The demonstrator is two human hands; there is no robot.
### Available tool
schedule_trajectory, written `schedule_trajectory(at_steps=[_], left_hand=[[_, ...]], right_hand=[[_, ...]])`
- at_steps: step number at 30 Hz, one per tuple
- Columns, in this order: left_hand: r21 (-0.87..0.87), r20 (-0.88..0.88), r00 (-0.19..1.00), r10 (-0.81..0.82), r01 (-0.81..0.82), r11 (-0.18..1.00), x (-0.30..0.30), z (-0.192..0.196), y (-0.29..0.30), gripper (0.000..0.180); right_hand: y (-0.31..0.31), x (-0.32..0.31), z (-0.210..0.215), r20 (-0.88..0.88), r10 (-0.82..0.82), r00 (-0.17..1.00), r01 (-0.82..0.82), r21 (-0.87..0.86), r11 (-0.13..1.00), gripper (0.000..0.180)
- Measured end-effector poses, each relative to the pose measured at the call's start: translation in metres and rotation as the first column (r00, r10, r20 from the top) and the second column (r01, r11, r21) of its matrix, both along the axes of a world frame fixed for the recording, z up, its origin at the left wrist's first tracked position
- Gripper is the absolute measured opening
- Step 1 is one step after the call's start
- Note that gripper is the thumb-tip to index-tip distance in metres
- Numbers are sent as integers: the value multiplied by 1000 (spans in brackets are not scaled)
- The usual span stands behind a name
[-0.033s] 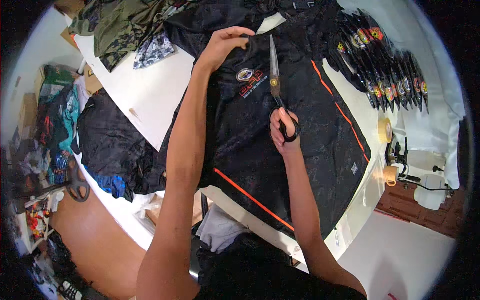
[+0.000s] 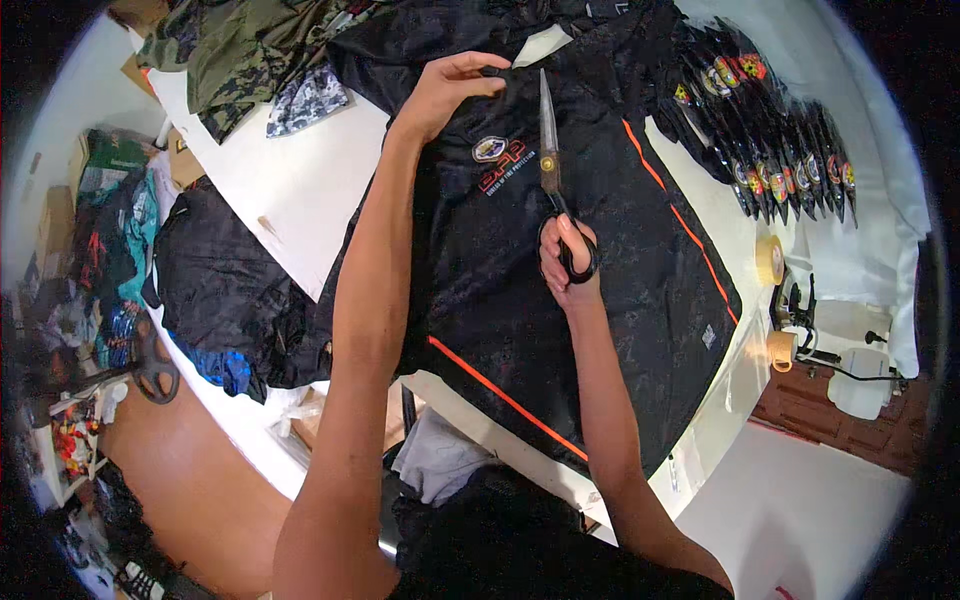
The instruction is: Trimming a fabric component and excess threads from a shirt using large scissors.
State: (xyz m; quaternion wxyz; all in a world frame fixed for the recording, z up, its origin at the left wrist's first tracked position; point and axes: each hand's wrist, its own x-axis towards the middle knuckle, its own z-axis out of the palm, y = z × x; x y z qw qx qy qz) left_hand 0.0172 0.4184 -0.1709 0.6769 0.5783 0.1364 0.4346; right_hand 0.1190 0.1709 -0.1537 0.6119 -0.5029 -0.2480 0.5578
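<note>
A black shirt (image 2: pixel 500 280) with orange piping and a chest emblem (image 2: pixel 490 150) lies spread on the white table. My right hand (image 2: pixel 567 250) is closed around the black handles of a pair of scissors (image 2: pixel 548 140). Their blades look closed together and point away from me over the shirt, tip near the collar. At the collar's left side my left hand (image 2: pixel 450 95) hovers or rests with fingers stretched and the thumb apart from them. I see nothing held between those fingers; whether they touch the cloth I cannot tell. A pale patch (image 2: pixel 542 46) shows at the neck opening.
Camouflage garments (image 2: pixel 240 60) lie at the far left, and a dark crumpled garment (image 2: pixel 230 280) sits on the near left. Several black packs with colourful emblems (image 2: pixel 790 180) line the right side, beside a tape roll (image 2: pixel 769 261) and an orange cup (image 2: pixel 781 351). The table edge (image 2: pixel 690 450) runs near me.
My left thumb has shifted very slightly near the collar. The scissors, my right hand and the shirt stay in place.
</note>
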Motion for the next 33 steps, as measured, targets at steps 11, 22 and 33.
schedule_trajectory(at_steps=[11, 22, 33], left_hand=[[121, -106, 993, 52, -39, 992, -1, -3, 3, 21], [50, -55, 990, 130, -127, 991, 3, -6, 4, 21], [150, -67, 992, 111, -100, 984, 4, -7, 2, 22]], right_hand=[[1, -1, 0, -34, -25, 999, 26, 15, 1000, 34], [1, -1, 1, -47, -36, 998, 37, 1, 999, 33], [0, 3, 0, -42, -9, 999, 11, 31, 999, 34]])
